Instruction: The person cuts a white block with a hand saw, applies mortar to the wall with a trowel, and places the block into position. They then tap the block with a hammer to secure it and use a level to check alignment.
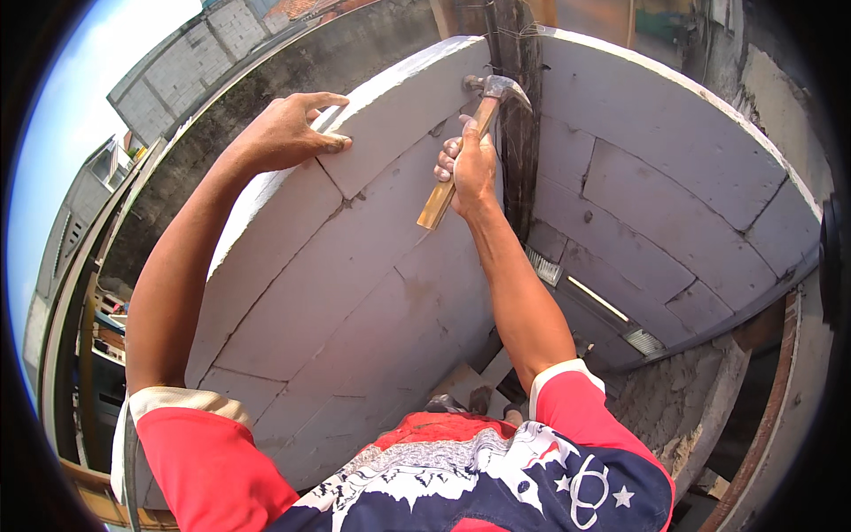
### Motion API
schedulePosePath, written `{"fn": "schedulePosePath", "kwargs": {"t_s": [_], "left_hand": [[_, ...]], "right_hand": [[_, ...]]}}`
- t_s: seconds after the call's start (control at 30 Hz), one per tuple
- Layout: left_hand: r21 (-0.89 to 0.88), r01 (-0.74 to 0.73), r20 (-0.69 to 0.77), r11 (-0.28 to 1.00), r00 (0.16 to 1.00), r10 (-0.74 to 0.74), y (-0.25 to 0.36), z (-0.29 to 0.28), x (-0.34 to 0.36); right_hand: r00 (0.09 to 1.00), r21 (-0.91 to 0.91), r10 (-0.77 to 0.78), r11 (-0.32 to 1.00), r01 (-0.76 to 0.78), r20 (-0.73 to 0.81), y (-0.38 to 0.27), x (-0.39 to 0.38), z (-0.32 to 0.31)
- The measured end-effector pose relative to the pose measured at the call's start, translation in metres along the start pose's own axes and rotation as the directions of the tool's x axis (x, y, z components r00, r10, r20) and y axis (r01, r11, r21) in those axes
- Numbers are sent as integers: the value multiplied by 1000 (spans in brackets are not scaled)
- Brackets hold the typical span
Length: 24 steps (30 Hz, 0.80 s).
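A claw hammer [435, 205] with a wooden handle is gripped in my right hand [469, 168], my fingers wrapped around the middle of the handle. Its metal head is up by the face of a pale grey block [403, 120] in the wall's top course; whether it touches the block I cannot tell. My left hand [288, 133] grips the top edge of this left wall, thumb against the near face and fingers over the top. Thin joints, some with small chips, run between the blocks.
A dark upright post [521, 133] stands in the corner between the left wall and a second block wall [656, 195] on the right. Rough rubble and boards [700, 399] lie low at the right. Beyond the left wall is an older block building [191, 58].
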<state>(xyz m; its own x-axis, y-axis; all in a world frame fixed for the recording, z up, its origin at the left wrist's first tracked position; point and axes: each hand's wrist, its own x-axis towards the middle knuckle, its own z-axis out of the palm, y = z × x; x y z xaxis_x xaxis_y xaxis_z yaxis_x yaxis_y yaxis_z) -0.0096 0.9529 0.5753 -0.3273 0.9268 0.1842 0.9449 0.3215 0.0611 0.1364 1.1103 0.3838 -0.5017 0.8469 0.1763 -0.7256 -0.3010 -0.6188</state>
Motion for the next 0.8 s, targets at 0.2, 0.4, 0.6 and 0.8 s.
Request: {"fn": "schedulePosePath", "kwargs": {"t_s": [0.2, 0.4, 0.6, 0.8], "left_hand": [[-20, 24, -19, 1000, 1000, -25, -2, 3, -1], [-50, 10, -18, 999, 1000, -11, 1, 1, -5], [-22, -38, -70, 999, 997, 36, -14, 12, -4], [-47, -42, -36, 998, 999, 41, -11, 9, -7]], "right_hand": [[1000, -5, -22, 1000, 21, -20, 8, 4, -1], [996, 23, -50, 998, 52, -78, 23, 5, -4], [998, -18, -56, 998, 56, -37, 29, 4, -11], [994, -58, -113, 992, 112, -10, 26, -12, -27]]}}
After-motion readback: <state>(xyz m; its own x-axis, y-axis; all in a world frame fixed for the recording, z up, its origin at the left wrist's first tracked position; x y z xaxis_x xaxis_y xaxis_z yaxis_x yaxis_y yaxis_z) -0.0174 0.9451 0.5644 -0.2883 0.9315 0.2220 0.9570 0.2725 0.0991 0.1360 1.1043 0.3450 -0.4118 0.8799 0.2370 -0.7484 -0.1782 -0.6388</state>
